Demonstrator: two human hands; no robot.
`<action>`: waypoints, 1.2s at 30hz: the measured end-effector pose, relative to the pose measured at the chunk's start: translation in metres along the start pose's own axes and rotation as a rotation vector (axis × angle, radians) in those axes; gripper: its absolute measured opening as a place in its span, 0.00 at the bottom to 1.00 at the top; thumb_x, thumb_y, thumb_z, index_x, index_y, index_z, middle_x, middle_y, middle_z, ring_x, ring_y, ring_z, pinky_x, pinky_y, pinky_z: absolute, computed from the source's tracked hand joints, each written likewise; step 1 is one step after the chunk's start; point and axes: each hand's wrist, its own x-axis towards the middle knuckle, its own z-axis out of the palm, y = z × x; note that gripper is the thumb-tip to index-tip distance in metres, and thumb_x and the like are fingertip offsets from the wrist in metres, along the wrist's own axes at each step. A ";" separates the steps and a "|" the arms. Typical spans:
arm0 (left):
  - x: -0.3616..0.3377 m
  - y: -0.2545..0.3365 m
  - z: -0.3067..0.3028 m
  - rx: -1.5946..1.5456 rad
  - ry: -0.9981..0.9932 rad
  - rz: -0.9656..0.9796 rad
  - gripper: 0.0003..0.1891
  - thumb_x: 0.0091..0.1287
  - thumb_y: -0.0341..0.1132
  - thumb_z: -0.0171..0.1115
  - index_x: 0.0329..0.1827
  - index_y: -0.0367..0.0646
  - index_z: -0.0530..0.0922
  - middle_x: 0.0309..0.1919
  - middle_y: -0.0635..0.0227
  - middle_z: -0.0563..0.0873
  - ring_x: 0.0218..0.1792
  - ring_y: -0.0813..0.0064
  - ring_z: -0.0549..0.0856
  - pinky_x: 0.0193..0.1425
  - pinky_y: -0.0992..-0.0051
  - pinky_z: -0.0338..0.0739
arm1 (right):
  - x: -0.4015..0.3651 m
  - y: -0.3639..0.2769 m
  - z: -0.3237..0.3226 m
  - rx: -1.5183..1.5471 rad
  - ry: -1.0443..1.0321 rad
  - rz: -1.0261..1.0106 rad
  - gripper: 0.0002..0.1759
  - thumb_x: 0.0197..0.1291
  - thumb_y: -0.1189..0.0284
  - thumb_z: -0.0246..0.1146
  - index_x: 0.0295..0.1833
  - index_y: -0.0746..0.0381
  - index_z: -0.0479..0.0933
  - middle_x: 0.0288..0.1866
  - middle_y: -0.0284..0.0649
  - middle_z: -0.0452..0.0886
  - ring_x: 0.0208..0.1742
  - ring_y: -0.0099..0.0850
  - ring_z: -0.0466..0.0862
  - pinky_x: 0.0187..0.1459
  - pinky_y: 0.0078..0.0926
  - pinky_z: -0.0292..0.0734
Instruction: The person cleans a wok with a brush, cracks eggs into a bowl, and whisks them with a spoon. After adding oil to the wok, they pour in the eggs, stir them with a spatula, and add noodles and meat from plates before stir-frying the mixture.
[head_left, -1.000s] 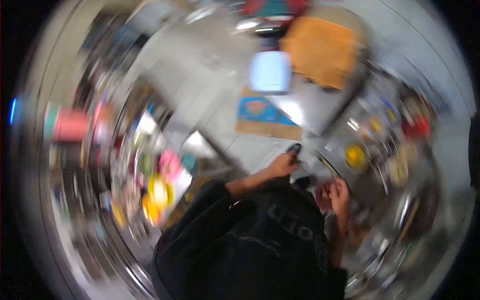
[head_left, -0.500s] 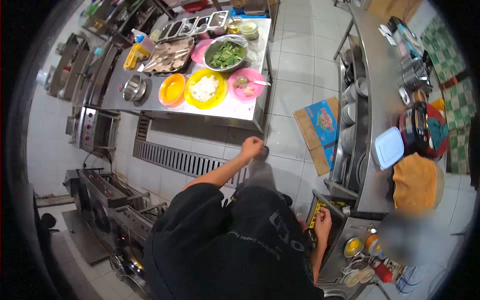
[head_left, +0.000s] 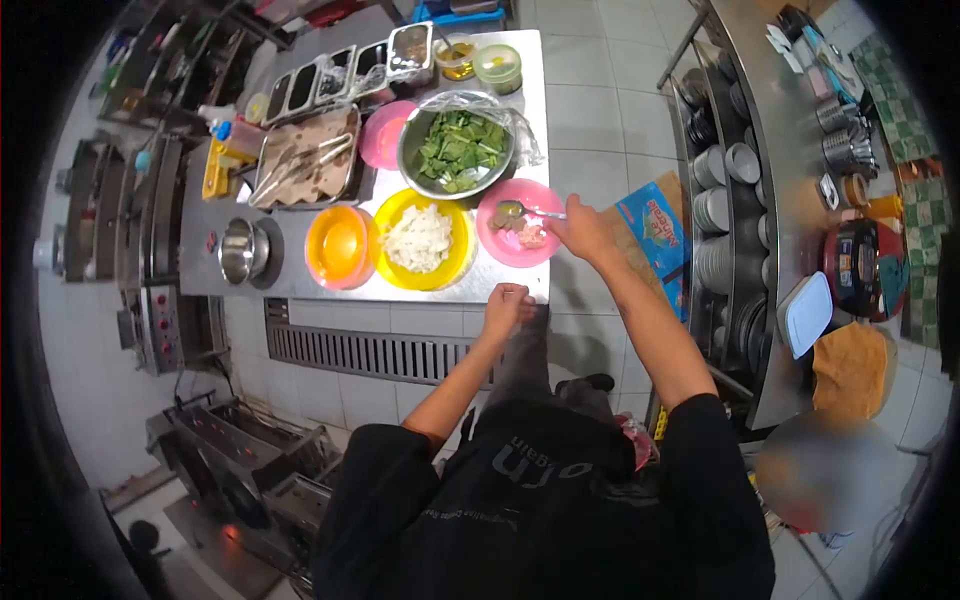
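My right hand point(head_left: 580, 230) is closed on the handle of a metal spoon point(head_left: 538, 211), whose bowl rests in a pink plate point(head_left: 520, 251) with small heaps of brown and pinkish food. At the table's front edge, below that plate, my left hand point(head_left: 509, 306) has its fingers curled together; whether anything small is in them cannot be made out. Left of the pink plate is a yellow plate point(head_left: 384, 272) of white chopped food point(head_left: 419, 239). A metal bowl of green leaves point(head_left: 461, 150) stands behind, and an orange bowl point(head_left: 338, 245) sits farther left.
On the metal table point(head_left: 205, 275) are an empty steel bowl point(head_left: 243, 250), a tray point(head_left: 310, 165) with tongs and several topping containers. A shelf rack with stacked plates point(head_left: 713, 262) stands at the right. Flattened cardboard point(head_left: 655, 235) lies on the floor.
My right hand has moved from the drawer at lower right to the spoon and taken hold of it. The table appears closer, with my left hand now at its edge.
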 end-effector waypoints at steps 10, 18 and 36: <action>0.051 0.012 -0.010 -0.299 0.084 -0.039 0.16 0.72 0.46 0.53 0.40 0.40 0.76 0.21 0.68 0.77 0.14 0.75 0.73 0.21 0.77 0.72 | -0.061 0.013 0.021 0.472 0.317 -0.161 0.12 0.65 0.68 0.53 0.47 0.60 0.79 0.37 0.54 0.84 0.39 0.48 0.85 0.40 0.48 0.78; 0.017 0.019 0.001 -0.204 0.239 -0.058 0.31 0.73 0.56 0.45 0.55 0.28 0.62 0.31 0.54 0.80 0.26 0.64 0.82 0.30 0.73 0.82 | -0.302 0.142 0.027 1.317 0.748 0.224 0.09 0.67 0.70 0.56 0.40 0.61 0.81 0.27 0.29 0.77 0.24 0.17 0.70 0.25 0.17 0.63; -0.256 -0.296 0.463 0.876 -1.471 -0.129 0.26 0.75 0.34 0.53 0.74 0.44 0.57 0.42 0.55 0.83 0.35 0.68 0.87 0.41 0.68 0.86 | -0.660 0.344 0.094 0.536 1.234 1.300 0.11 0.65 0.65 0.55 0.41 0.61 0.78 0.34 0.53 0.81 0.40 0.56 0.82 0.41 0.50 0.75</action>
